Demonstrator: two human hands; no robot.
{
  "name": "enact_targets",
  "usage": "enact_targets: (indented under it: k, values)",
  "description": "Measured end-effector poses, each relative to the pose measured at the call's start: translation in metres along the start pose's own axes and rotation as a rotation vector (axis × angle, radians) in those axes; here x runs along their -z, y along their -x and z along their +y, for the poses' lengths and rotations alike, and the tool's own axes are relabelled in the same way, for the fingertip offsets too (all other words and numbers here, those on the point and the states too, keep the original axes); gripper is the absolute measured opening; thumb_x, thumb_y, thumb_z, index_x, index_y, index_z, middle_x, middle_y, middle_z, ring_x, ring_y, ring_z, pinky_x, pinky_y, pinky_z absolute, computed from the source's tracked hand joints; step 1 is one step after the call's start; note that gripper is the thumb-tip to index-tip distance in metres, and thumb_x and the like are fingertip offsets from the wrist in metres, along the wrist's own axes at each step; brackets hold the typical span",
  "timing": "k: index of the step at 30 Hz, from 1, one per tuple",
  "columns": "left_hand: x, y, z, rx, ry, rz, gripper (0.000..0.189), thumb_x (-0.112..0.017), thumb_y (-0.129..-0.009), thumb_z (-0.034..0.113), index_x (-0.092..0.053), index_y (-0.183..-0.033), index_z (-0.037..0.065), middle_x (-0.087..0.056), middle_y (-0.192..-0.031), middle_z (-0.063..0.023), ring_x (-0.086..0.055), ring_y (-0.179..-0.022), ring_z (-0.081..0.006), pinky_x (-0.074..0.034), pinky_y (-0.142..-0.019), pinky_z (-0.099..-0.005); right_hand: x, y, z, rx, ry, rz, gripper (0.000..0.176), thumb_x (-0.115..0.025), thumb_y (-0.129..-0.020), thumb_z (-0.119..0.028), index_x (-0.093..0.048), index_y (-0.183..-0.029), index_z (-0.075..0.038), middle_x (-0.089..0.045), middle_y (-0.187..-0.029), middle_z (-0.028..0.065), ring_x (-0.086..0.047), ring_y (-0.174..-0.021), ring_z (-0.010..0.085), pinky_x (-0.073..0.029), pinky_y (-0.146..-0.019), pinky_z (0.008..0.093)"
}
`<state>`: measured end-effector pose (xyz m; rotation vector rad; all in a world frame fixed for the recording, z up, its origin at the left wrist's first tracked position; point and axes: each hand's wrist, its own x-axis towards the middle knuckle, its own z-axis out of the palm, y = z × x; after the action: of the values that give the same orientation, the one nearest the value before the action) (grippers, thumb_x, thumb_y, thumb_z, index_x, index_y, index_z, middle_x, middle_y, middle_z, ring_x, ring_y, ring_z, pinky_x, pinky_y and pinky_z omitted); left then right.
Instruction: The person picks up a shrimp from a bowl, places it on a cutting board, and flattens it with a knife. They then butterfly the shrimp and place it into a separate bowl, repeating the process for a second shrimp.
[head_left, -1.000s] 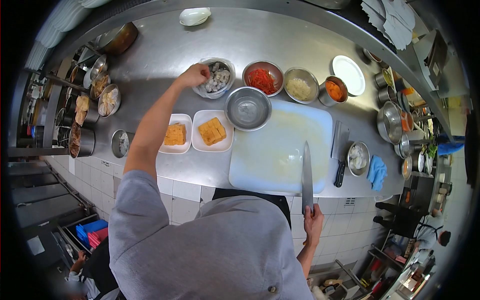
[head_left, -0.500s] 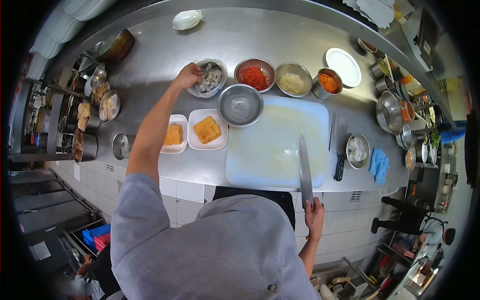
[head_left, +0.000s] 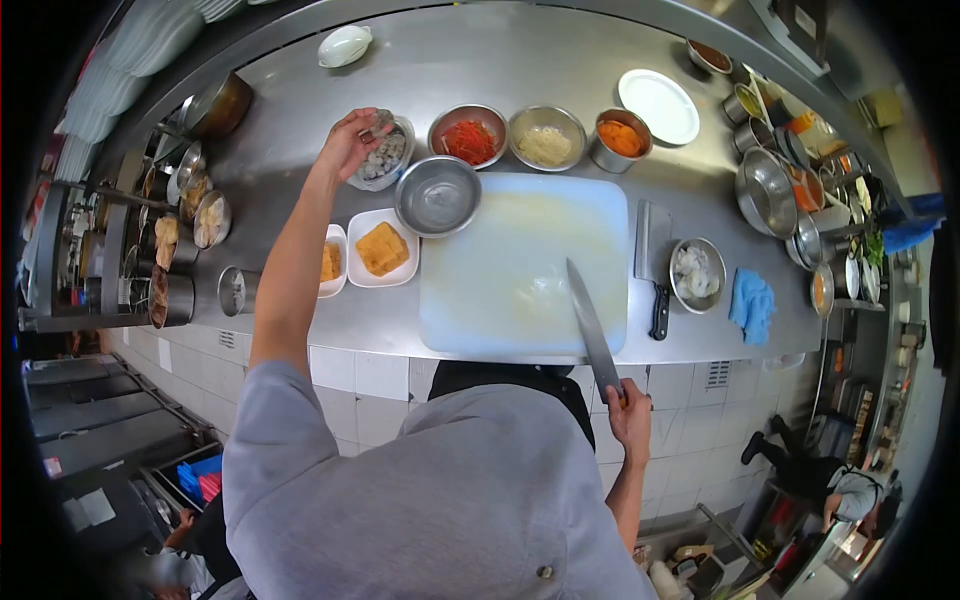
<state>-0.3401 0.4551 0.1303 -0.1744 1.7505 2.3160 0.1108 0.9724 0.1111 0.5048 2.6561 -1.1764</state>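
My left hand (head_left: 350,143) is raised over a clear bowl of greyish shrimp-like pieces (head_left: 385,158), its fingers closed round a few grey pieces (head_left: 381,123). My right hand (head_left: 628,415) grips a long knife (head_left: 592,330) by its handle at the counter's front edge. The blade lies over the lower right of a white cutting board (head_left: 500,290). An empty-looking metal bowl (head_left: 438,196) overlaps the board's upper left corner. Left of the board, a square white dish (head_left: 408,268) holds a yellow-orange block (head_left: 381,249); a similar dish beside it is partly hidden by my left forearm.
Bowls of red strips (head_left: 469,141), pale shreds (head_left: 544,145) and orange food (head_left: 621,139) line the board's far side. Right of it lie a cleaver (head_left: 654,245), a bowl of whitish pieces (head_left: 697,274) and a blue cloth (head_left: 752,305). Other people stand at lower left and lower right.
My left hand has lifted from the clear bowl with grey pieces in its fingers. The view has shifted, so the counter items appear further left. The knife still rests over the board, tilted more.
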Motion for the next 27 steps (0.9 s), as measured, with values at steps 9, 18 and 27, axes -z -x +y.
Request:
enact_targets:
  k: [9,18,27]
  values:
    - [-0.231,0.131,-0.136,-0.261,-0.68,-0.429,0.024,-0.077,-0.091,0.004,-0.066,-0.112,0.006,-0.07,-0.105,-0.0022,-0.069,-0.1,-0.0144,-0.053,-0.091,-0.0314,0.023,-0.006,0.039,-0.028,-0.123,-0.018,0.023,-0.069,-0.101,-0.02,-0.064,-0.1,0.003,-0.061,-0.071,0.0201,-0.054,-0.06,0.0299,-0.048,-0.061,0.0395]
    - [-0.258,0.202,-0.21,-0.585,-1.222,-0.223,0.035,-0.083,-0.081,0.011,-0.069,-0.112,0.004,-0.073,-0.105,-0.0125,-0.068,-0.096,-0.0316,-0.054,-0.085,-0.0435,0.022,-0.006,0.058,-0.03,-0.24,-0.087,0.02,-0.071,-0.101,-0.018,-0.066,-0.103,0.001,-0.056,-0.068,0.0167,-0.049,-0.059,0.0238,-0.045,-0.059,0.0363]
    - [-0.269,0.227,-0.227,-0.2,-0.884,0.046,0.023,-0.081,-0.092,0.024,-0.072,-0.094,0.003,-0.07,-0.087,-0.0118,-0.07,-0.078,-0.0263,-0.055,-0.067,-0.0384,0.011,-0.015,0.068,0.025,-0.281,-0.158,0.025,-0.071,-0.102,-0.019,-0.068,-0.118,-0.001,-0.06,-0.069,0.015,-0.051,-0.059,0.0206,-0.046,-0.059,0.0356]
